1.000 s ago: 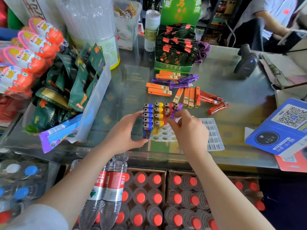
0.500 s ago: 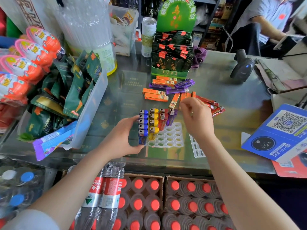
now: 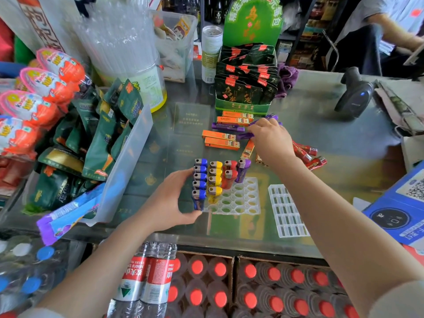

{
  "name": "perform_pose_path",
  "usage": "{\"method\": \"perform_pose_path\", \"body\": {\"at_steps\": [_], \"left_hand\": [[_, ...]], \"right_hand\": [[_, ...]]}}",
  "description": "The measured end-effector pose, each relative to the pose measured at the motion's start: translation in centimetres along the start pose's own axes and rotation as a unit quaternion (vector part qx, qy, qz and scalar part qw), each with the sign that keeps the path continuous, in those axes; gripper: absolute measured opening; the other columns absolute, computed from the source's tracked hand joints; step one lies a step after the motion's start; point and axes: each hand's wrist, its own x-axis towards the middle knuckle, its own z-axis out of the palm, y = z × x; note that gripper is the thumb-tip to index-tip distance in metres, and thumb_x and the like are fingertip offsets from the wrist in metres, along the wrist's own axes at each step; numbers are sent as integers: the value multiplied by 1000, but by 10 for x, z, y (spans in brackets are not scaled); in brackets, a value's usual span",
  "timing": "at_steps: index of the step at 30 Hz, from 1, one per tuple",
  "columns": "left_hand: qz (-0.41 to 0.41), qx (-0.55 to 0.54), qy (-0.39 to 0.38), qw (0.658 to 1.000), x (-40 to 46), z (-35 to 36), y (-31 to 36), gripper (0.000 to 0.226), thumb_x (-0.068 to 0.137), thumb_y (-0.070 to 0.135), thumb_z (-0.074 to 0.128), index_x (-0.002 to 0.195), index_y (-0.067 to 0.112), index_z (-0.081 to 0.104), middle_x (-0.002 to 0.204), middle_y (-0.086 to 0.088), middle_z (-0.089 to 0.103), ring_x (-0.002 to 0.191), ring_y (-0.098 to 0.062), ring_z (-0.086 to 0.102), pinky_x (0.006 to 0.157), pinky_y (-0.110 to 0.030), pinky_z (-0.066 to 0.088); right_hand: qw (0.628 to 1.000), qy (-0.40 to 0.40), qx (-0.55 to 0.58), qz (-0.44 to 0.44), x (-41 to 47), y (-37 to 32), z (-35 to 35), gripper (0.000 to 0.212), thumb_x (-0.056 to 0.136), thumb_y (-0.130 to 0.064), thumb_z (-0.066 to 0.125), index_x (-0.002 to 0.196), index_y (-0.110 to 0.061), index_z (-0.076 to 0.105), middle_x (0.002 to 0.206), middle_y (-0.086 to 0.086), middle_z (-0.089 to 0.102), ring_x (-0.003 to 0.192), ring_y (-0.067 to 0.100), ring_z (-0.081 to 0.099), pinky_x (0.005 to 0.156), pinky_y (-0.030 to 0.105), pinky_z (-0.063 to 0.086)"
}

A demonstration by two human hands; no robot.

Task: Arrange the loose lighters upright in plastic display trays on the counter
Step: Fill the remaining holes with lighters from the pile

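- Both hands are busy: my left hand (image 3: 168, 203) cups the near-left corner of the round-holed display tray (image 3: 243, 203), fingers against the blue lighters (image 3: 199, 180), steadying it on the glass counter (image 3: 321, 138).
- Reaching past the tray, my right hand (image 3: 270, 141) closes its fingertips on a loose purple lighter (image 3: 245, 135) in the far pile; I judge it pinched, not yet lifted.
- Done so far: five blue, four yellow lighters (image 3: 215, 177), two red lighters (image 3: 230, 174) and one upright purple lighter (image 3: 243, 169) stand in the tray.
- Left: most holes are bare, and the slotted tray (image 3: 286, 210) beside it holds nothing.
- Waiting flat: orange lighters (image 3: 221, 140), more purple, and red loose lighters (image 3: 307, 154). Roughly a third along, I reckon.
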Motion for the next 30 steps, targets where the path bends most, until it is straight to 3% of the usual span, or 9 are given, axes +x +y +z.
{"method": "perform_pose_path", "body": {"at_steps": [4, 6, 8, 10, 15, 20, 25, 27, 30], "left_hand": [[10, -1, 7, 1000, 0, 2, -4, 68, 63, 35, 72, 115, 57, 33, 116, 40, 39, 117, 6, 38, 95, -19, 33], [13, 2, 11, 1000, 0, 2, -6, 71, 65, 33, 73, 117, 55, 31, 117, 41, 36, 118, 6, 37, 96, -19, 32], [18, 1, 14, 1000, 0, 2, -4, 70, 66, 32, 73, 119, 53, 32, 117, 39, 37, 118, 5, 38, 97, -21, 33], [36, -5, 18, 999, 1, 2, -2, 61, 66, 32, 71, 114, 50, 39, 116, 33, 45, 115, 1, 43, 96, -24, 36], [49, -9, 18, 999, 1, 1, -3, 52, 66, 31, 70, 106, 49, 45, 111, 29, 51, 112, -3, 47, 96, -32, 40], [52, -22, 23, 998, 0, 1, 1, 45, 64, 27, 72, 99, 44, 51, 104, 27, 57, 106, -4, 52, 93, -33, 43], [50, -27, 37, 998, -8, 5, 3, 43, 63, 22, 74, 100, 36, 55, 103, 19, 62, 103, -1, 55, 90, -28, 43], [55, -28, 36, 997, -12, 5, 2, 41, 63, 18, 75, 96, 34, 56, 98, 18, 64, 99, 0, 57, 88, -25, 43], [37, -5, 37, 999, -17, 7, -10, 50, 62, 33, 74, 108, 34, 53, 108, 15, 61, 108, -5, 54, 96, -38, 43]], "right_hand": [[997, 27, -49, -46, -9, 2, -3, 32, 84, -3, 53, 115, -10, 54, 104, 12, 57, 94, 31, 51, 79, 37, 40], [998, 39, -33, -32, -20, 3, -7, 29, 88, -5, 49, 116, -12, 50, 79, 7, 61, 73, 29, 54, 67, 33, 35], [998, 48, 30, 21, -36, 3, -8, 24, 93, -10, 42, 116, -14, 45, 57, 4, 51, 54, 28, 50, 53, 28, 35], [985, 65, 147, 69, -54, 3, -8, 22, 96, -19, 39, 116, -19, 45, 62, 10, 61, 55, 31, 58, 53, 32, 48], [895, 143, 398, 143, -109, -11, -17, 24, 88, -2, 41, 104, -13, 55, 72, -3, 62, 58, 6, 52, 58, 22, 42], [826, 156, 504, 197, -138, -41, -12, 17, 92, -4, 45, 88, -20, 49, 72, 4, 63, 57, 8, 57, 56, 17, 40], [670, 86, 699, 235, -147, -58, -14, 25, 93, -5, 47, 112, -21, 45, 88, 2, 70, 70, 8, 61, 63, 18, 49], [657, 68, 710, 242, -146, -61, -15, 18, 92, -7, 49, 105, -17, 57, 87, -3, 70, 70, 2, 62, 64, 17, 49], [654, 72, 711, 248, -144, -64, -16, 13, 89, -7, 54, 91, -19, 61, 79, -5, 66, 70, 5, 61, 70, 22, 51]]}}
